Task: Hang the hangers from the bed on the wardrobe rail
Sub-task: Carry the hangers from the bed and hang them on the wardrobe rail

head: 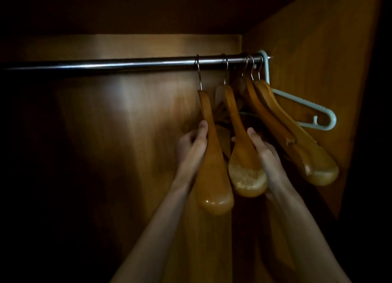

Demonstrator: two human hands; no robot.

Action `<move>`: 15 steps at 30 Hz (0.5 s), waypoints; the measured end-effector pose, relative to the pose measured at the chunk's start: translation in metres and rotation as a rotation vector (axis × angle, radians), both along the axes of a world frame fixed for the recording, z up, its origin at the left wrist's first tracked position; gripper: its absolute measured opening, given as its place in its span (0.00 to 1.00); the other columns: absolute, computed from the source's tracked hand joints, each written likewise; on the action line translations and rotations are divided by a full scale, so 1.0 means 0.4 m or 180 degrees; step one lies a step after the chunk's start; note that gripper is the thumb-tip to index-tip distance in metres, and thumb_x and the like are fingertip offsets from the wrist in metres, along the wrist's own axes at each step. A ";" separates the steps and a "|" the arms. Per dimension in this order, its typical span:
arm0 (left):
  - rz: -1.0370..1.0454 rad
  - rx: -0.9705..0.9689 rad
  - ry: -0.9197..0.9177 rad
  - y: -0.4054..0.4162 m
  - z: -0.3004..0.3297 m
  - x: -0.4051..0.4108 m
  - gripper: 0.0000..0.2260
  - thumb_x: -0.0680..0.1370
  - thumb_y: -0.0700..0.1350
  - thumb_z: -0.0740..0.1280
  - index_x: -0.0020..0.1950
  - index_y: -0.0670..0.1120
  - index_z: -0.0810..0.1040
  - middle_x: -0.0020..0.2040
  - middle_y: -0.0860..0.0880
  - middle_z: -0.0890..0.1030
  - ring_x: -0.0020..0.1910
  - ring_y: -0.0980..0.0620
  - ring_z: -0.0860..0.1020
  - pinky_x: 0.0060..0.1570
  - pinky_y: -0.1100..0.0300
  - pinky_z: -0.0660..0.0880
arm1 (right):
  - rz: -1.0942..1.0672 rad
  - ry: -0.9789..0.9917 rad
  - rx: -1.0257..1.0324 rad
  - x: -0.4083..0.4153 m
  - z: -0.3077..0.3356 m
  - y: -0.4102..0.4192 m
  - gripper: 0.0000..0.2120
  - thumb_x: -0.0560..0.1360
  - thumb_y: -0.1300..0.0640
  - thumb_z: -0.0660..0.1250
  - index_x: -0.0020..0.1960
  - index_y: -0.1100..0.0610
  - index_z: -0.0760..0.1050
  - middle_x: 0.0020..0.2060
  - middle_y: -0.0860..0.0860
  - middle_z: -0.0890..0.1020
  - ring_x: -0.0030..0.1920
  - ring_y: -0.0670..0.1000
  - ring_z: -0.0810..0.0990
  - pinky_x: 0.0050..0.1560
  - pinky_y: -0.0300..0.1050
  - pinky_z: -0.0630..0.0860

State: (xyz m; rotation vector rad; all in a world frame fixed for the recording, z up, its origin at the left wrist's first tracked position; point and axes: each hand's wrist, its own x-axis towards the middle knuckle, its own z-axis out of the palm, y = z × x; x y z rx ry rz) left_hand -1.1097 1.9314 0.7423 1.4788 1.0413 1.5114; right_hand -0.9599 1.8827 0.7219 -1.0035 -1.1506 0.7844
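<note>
A metal wardrobe rail [118,64] runs across the dim wooden wardrobe. Several wooden hangers hang from its right part by metal hooks. My left hand [192,146] grips the leftmost wooden hanger [212,176], whose hook sits over the rail. My right hand [265,153] holds the second wooden hanger [244,168] beside it, also hooked on the rail. Further right hang more wooden hangers [297,142], bunched together. A pale green plastic hanger [307,106] hangs at the rail's right end against the side wall.
The wardrobe's wooden back panel [127,123] is lit in the middle and dark at the left. The right side wall [318,49] stands close to the bunched hangers. The rail's left stretch carries nothing.
</note>
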 end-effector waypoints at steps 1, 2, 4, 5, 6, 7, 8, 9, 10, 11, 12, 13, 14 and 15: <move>-0.0035 0.0276 -0.0079 -0.001 -0.033 -0.007 0.16 0.83 0.54 0.64 0.44 0.45 0.82 0.39 0.48 0.82 0.40 0.50 0.81 0.44 0.55 0.77 | -0.0041 0.0069 -0.0009 -0.004 -0.014 -0.019 0.18 0.82 0.45 0.59 0.43 0.48 0.85 0.36 0.43 0.86 0.40 0.39 0.85 0.53 0.43 0.79; -0.0039 0.0527 -0.0113 0.000 -0.068 -0.016 0.14 0.83 0.51 0.65 0.45 0.43 0.82 0.40 0.46 0.82 0.41 0.49 0.80 0.44 0.53 0.77 | -0.0073 0.0074 0.0010 -0.003 -0.033 -0.028 0.19 0.83 0.48 0.59 0.39 0.47 0.84 0.35 0.41 0.86 0.40 0.37 0.84 0.54 0.42 0.78; -0.0118 0.0755 -0.0211 -0.006 -0.140 -0.027 0.10 0.83 0.44 0.66 0.43 0.44 0.81 0.40 0.45 0.80 0.42 0.47 0.79 0.45 0.49 0.75 | -0.0145 -0.0004 0.0046 -0.006 -0.070 -0.056 0.16 0.83 0.56 0.60 0.39 0.47 0.78 0.29 0.37 0.83 0.35 0.34 0.82 0.43 0.30 0.77; -0.0135 0.0728 -0.0245 -0.014 -0.172 -0.029 0.11 0.82 0.40 0.66 0.41 0.47 0.80 0.39 0.47 0.80 0.41 0.48 0.78 0.45 0.50 0.75 | -0.0187 -0.0093 0.0001 -0.008 -0.090 -0.070 0.16 0.83 0.59 0.61 0.37 0.49 0.76 0.25 0.38 0.81 0.30 0.36 0.80 0.35 0.29 0.75; -0.0104 0.0699 -0.0226 -0.021 -0.203 -0.030 0.12 0.82 0.38 0.65 0.40 0.48 0.79 0.38 0.48 0.80 0.41 0.50 0.78 0.44 0.52 0.75 | -0.0223 -0.0236 -0.0067 -0.006 -0.114 -0.074 0.17 0.82 0.61 0.62 0.35 0.52 0.75 0.23 0.42 0.79 0.26 0.40 0.77 0.31 0.33 0.73; -0.0099 0.0659 -0.0153 -0.031 -0.235 -0.031 0.12 0.83 0.37 0.65 0.41 0.47 0.79 0.37 0.48 0.80 0.39 0.53 0.78 0.42 0.57 0.75 | -0.0246 -0.0406 -0.0140 -0.006 -0.138 -0.079 0.18 0.82 0.62 0.62 0.33 0.56 0.74 0.22 0.45 0.77 0.25 0.44 0.74 0.30 0.39 0.72; -0.0149 0.0615 -0.0037 -0.043 -0.267 -0.031 0.10 0.83 0.37 0.65 0.43 0.44 0.79 0.37 0.45 0.79 0.38 0.54 0.76 0.40 0.59 0.74 | -0.0261 -0.0555 -0.0219 -0.007 -0.167 -0.082 0.19 0.82 0.63 0.61 0.32 0.58 0.73 0.23 0.48 0.75 0.26 0.46 0.72 0.30 0.42 0.70; -0.0208 0.0560 0.0107 -0.050 -0.298 -0.031 0.08 0.83 0.38 0.64 0.45 0.39 0.79 0.37 0.41 0.78 0.37 0.53 0.74 0.38 0.61 0.71 | -0.0266 -0.0606 -0.0311 -0.011 -0.193 -0.084 0.19 0.81 0.64 0.60 0.32 0.58 0.73 0.24 0.50 0.75 0.26 0.47 0.71 0.30 0.44 0.68; -0.0293 0.0460 0.0284 -0.060 -0.334 -0.029 0.09 0.83 0.39 0.64 0.46 0.36 0.77 0.36 0.40 0.75 0.35 0.53 0.72 0.36 0.61 0.69 | -0.0261 -0.0643 -0.0426 -0.015 -0.227 -0.086 0.18 0.81 0.63 0.61 0.33 0.58 0.75 0.26 0.51 0.75 0.26 0.47 0.71 0.30 0.43 0.68; -0.0403 0.0358 0.0459 -0.062 -0.374 -0.026 0.10 0.82 0.41 0.65 0.45 0.35 0.76 0.34 0.41 0.72 0.33 0.53 0.69 0.34 0.61 0.67 | -0.0259 -0.0708 -0.0534 -0.022 -0.258 -0.091 0.15 0.81 0.61 0.62 0.37 0.57 0.77 0.29 0.52 0.76 0.27 0.47 0.72 0.29 0.41 0.69; -0.0542 0.0243 0.0660 -0.069 -0.417 -0.024 0.11 0.82 0.42 0.66 0.43 0.37 0.75 0.32 0.45 0.71 0.31 0.53 0.68 0.32 0.60 0.66 | -0.0251 -0.0787 -0.0659 -0.029 -0.298 -0.095 0.12 0.82 0.59 0.63 0.41 0.56 0.80 0.30 0.52 0.77 0.28 0.46 0.73 0.30 0.40 0.70; -0.0701 0.0128 0.0870 -0.083 -0.462 -0.023 0.12 0.82 0.44 0.66 0.40 0.41 0.75 0.31 0.48 0.71 0.30 0.53 0.68 0.31 0.59 0.65 | -0.0245 -0.0876 -0.0798 -0.037 -0.343 -0.104 0.10 0.82 0.57 0.63 0.45 0.55 0.81 0.31 0.51 0.78 0.29 0.46 0.74 0.30 0.40 0.71; -0.0859 0.0016 0.1083 -0.095 -0.502 -0.021 0.12 0.83 0.45 0.66 0.39 0.44 0.75 0.30 0.50 0.72 0.29 0.53 0.69 0.31 0.58 0.65 | -0.0258 -0.0977 -0.0933 -0.040 -0.387 -0.110 0.10 0.82 0.57 0.63 0.47 0.55 0.82 0.32 0.52 0.79 0.30 0.46 0.75 0.31 0.41 0.71; -0.0997 -0.0143 0.1281 -0.108 -0.554 -0.020 0.13 0.83 0.46 0.65 0.39 0.46 0.75 0.30 0.49 0.72 0.29 0.52 0.69 0.30 0.57 0.65 | -0.0291 -0.1039 -0.1111 -0.044 -0.442 -0.122 0.10 0.82 0.58 0.62 0.48 0.56 0.82 0.33 0.52 0.79 0.31 0.47 0.75 0.32 0.41 0.72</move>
